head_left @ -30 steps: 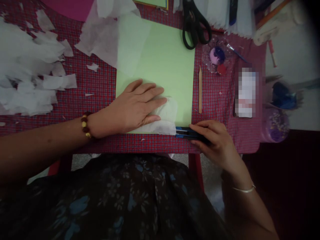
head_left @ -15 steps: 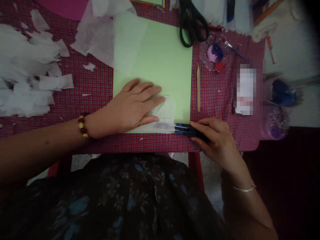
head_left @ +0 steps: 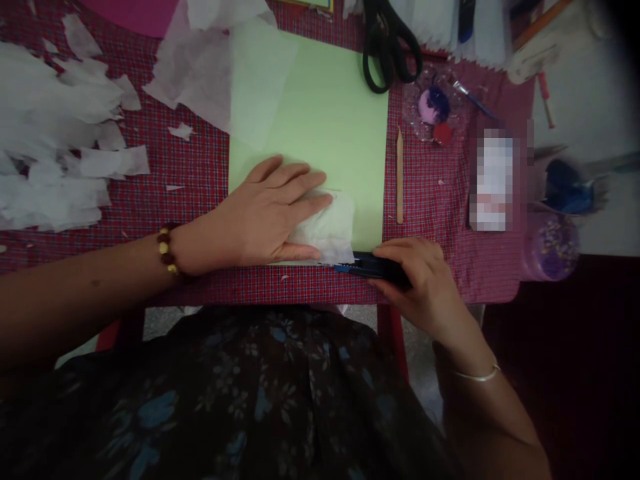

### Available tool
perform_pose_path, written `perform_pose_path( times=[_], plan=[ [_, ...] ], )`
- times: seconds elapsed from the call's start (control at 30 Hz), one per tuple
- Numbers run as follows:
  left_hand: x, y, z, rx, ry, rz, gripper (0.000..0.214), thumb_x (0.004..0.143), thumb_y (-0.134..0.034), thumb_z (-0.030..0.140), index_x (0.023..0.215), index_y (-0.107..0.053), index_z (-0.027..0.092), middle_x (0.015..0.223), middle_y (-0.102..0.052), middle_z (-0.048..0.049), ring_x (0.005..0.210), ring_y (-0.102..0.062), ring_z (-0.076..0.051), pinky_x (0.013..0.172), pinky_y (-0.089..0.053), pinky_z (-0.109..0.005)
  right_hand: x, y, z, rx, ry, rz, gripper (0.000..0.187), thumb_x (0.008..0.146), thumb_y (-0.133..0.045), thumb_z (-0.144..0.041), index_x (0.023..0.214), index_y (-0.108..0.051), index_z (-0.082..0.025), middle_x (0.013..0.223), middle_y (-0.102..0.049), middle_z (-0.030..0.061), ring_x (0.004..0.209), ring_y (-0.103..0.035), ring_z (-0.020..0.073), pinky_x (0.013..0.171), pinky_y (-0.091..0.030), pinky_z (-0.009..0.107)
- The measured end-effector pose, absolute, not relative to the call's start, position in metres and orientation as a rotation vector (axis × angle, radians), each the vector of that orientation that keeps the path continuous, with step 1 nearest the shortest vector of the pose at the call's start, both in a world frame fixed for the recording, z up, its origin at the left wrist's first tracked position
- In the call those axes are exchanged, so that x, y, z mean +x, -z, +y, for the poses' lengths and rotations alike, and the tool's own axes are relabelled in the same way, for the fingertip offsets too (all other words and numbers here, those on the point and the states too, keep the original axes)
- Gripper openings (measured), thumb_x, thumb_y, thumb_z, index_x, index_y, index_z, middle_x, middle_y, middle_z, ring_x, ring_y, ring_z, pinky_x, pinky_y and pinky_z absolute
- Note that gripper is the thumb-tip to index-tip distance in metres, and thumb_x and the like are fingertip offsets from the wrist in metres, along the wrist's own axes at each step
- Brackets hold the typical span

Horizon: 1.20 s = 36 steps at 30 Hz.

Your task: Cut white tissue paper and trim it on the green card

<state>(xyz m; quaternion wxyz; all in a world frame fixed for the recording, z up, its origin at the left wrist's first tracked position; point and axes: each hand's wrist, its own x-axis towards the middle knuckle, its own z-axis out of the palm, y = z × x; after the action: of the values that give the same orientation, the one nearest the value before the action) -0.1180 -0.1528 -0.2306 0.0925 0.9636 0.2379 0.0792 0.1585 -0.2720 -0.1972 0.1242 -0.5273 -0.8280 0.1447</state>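
Observation:
My left hand [head_left: 267,213] lies flat, fingers stretched, pressing a piece of white tissue paper [head_left: 333,230] onto a light green sheet [head_left: 320,113] near its bottom edge. My right hand [head_left: 420,280] is closed round a dark blue stapler [head_left: 363,265], whose nose reaches over the tissue's lower right corner at the green sheet's edge. Everything rests on a table with a red checked cloth [head_left: 200,173].
Torn white tissue pieces [head_left: 55,147] pile up at the left, and a larger tissue sheet [head_left: 200,60] lies at the top. Black scissors [head_left: 387,50], a wooden stick [head_left: 399,177], a paint palette [head_left: 435,110], a brush and a purple jar [head_left: 550,247] sit at the right.
My right hand has slid the stapler a little leftward, further over the tissue's corner. The left hand stays pressed in place.

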Motion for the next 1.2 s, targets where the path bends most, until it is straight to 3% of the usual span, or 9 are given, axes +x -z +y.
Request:
perform_pose_path(
  times=[0.2,0.33,0.57,0.7,0.8,0.97,1.13,1.2],
  plan=[
    [-0.117,0.232,-0.154,2.871,-0.239,0.721,0.076,0.093,-0.033,0.071,0.144,-0.044,0.016,0.152,-0.041,-0.0158,0.139,-0.035,-0.037,0.116,-0.022,-0.057,0.151,0.198,-0.273,-1.496,-0.439,-2.417,0.021,0.087,-0.07,-0.027,0.103,-0.056,-0.022,0.105,-0.068,0.0087,0.096,-0.063,0.0266,0.076,-0.043,0.041],
    [-0.117,0.232,-0.152,2.838,-0.244,0.722,0.073,0.094,-0.033,0.069,0.144,-0.044,0.017,0.152,-0.041,-0.0149,0.139,-0.035,-0.036,0.116,-0.022,-0.057,0.153,0.2,-0.272,-1.494,-0.414,-2.41,0.024,0.086,-0.072,-0.029,0.104,-0.057,-0.023,0.104,-0.069,0.0072,0.094,-0.063,0.0264,0.076,-0.042,0.041],
    [-0.121,0.224,-0.144,2.709,-0.281,0.69,0.071,0.097,-0.019,0.066,0.139,-0.051,0.018,0.148,-0.046,-0.0127,0.137,-0.038,-0.032,0.115,-0.027,-0.051,0.162,0.205,-0.272,-1.531,-0.396,-2.375,0.029,0.086,-0.071,-0.027,0.111,-0.058,-0.023,0.107,-0.07,0.0079,0.098,-0.064,0.0276,0.077,-0.043,0.041],
    [-0.121,0.225,-0.147,2.764,-0.236,0.661,0.084,0.088,-0.034,0.078,0.142,-0.047,0.016,0.151,-0.042,-0.0151,0.14,-0.034,-0.037,0.116,-0.021,-0.055,0.161,0.204,-0.272,-1.511,-0.373,-2.381,0.028,0.086,-0.072,-0.027,0.11,-0.058,-0.023,0.108,-0.069,0.0083,0.097,-0.063,0.0272,0.077,-0.043,0.041],
    [-0.12,0.229,-0.15,2.788,-0.228,0.697,0.082,0.087,-0.041,0.076,0.144,-0.045,0.018,0.153,-0.04,-0.013,0.141,-0.032,-0.037,0.117,-0.018,-0.057,0.161,0.202,-0.272,-1.512,-0.368,-2.393,0.03,0.085,-0.073,-0.026,0.111,-0.058,-0.022,0.108,-0.069,0.0087,0.097,-0.063,0.0273,0.077,-0.043,0.041],
    [-0.12,0.232,-0.149,2.781,-0.247,0.726,0.064,0.094,-0.041,0.065,0.144,-0.045,0.026,0.153,-0.041,-0.0079,0.142,-0.033,-0.033,0.118,-0.02,-0.054,0.161,0.201,-0.273,-1.496,-0.353,-2.415,0.029,0.085,-0.073,-0.026,0.11,-0.058,-0.023,0.107,-0.069,0.008,0.094,-0.062,0.027,0.074,-0.042,0.04],
    [-0.119,0.235,-0.148,2.825,-0.299,0.704,0.064,0.096,-0.035,0.063,0.143,-0.047,0.021,0.151,-0.044,-0.0119,0.139,-0.036,-0.035,0.116,-0.024,-0.056,0.161,0.199,-0.273,-1.495,-0.382,-2.424,0.028,0.086,-0.071,-0.025,0.112,-0.059,-0.026,0.107,-0.069,0.0072,0.094,-0.062,0.0274,0.074,-0.042,0.042],
    [-0.119,0.235,-0.149,2.817,-0.306,0.724,0.061,0.096,-0.038,0.062,0.144,-0.046,0.025,0.151,-0.045,-0.0096,0.139,-0.037,-0.034,0.116,-0.025,-0.056,0.161,0.199,-0.273,-1.503,-0.392,-2.42,0.028,0.087,-0.069,-0.026,0.112,-0.059,-0.027,0.107,-0.069,0.0067,0.095,-0.062,0.0279,0.074,-0.042,0.043]
  ],
)
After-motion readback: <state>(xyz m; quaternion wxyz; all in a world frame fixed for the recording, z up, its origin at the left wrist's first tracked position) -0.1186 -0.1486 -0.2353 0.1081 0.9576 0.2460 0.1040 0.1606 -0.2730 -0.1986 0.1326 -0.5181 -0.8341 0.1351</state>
